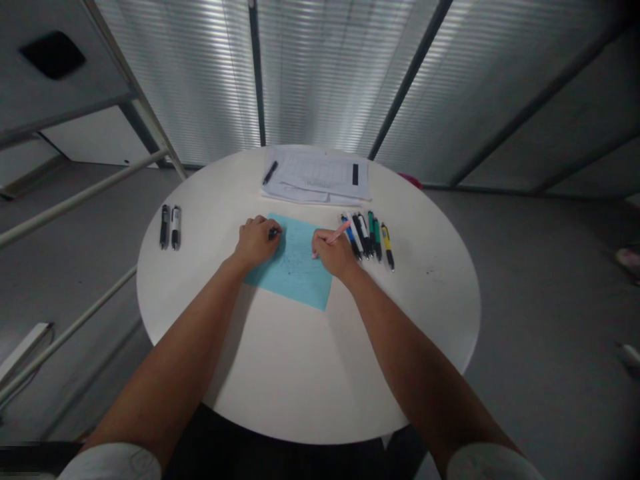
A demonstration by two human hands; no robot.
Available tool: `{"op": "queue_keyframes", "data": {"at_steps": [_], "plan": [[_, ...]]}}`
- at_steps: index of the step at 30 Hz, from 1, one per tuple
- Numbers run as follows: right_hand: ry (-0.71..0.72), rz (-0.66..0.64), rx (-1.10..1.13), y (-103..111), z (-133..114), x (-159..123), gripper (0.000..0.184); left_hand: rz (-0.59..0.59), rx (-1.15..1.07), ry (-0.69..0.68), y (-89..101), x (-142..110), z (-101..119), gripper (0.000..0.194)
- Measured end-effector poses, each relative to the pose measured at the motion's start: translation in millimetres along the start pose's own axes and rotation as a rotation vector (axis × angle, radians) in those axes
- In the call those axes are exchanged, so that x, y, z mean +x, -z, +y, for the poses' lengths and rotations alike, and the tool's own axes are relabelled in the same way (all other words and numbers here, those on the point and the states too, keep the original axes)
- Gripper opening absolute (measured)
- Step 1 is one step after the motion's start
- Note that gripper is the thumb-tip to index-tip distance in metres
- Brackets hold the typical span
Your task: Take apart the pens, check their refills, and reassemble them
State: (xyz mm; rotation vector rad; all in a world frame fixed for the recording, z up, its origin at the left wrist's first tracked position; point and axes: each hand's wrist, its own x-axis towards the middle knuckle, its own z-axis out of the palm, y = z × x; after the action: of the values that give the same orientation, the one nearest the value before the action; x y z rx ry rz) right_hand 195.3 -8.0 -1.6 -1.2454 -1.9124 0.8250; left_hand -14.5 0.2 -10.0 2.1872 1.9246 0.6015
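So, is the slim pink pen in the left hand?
No, the slim pink plastic pen is held in the right hand, over the pale blue paper sheet.

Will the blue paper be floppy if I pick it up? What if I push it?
The blue paper looks thin, so it will probably droop if you lift it by one edge. It should feel very light too. The white table looks smooth, so the paper would likely slide easily when pushed.
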Motion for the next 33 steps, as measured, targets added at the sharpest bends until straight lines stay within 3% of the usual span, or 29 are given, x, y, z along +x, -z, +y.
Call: {"op": "queue_keyframes", "data": {"at_steps": [7, 10, 12, 15, 17, 22, 30, 33], "plan": [[-0.023, 0.035, 0.148, -3, 2, -1, 0.021, 0.001, -0.004, 0.001, -0.4, 0, 0, 0.026], [0.006, 0.038, 0.343, -3, 7, 2, 0.021, 0.002, -0.008, -0.005, -1.0, 0, -2, 0.026], [0.022, 0.112, 0.509, -2, 10, 6, 0.020, 0.000, -0.014, -0.007, -1.2, 0, -3, 0.026], [-0.113, 0.235, 0.735, -1, 14, 13, 0.010, -0.005, -0.015, 0.000, -1.0, 1, -3, 0.026], [-0.182, 0.282, 0.835, -2, 14, 17, 0.027, -0.011, -0.010, 0.006, -0.6, 1, -3, 0.026], [-0.238, 0.346, 0.808, -2, 9, 18, 0.055, -0.007, -0.013, 0.002, -0.9, 1, -3, 0.026], [-0.252, 0.228, 0.759, 0, 3, 14, 0.042, 0.005, -0.019, -0.011, -2.4, 1, -4, 0.026], [-0.241, 0.233, 0.768, 0, 2, 13, 0.048, 0.003, -0.019, -0.009, -2.1, 1, -4, 0.026]]}}
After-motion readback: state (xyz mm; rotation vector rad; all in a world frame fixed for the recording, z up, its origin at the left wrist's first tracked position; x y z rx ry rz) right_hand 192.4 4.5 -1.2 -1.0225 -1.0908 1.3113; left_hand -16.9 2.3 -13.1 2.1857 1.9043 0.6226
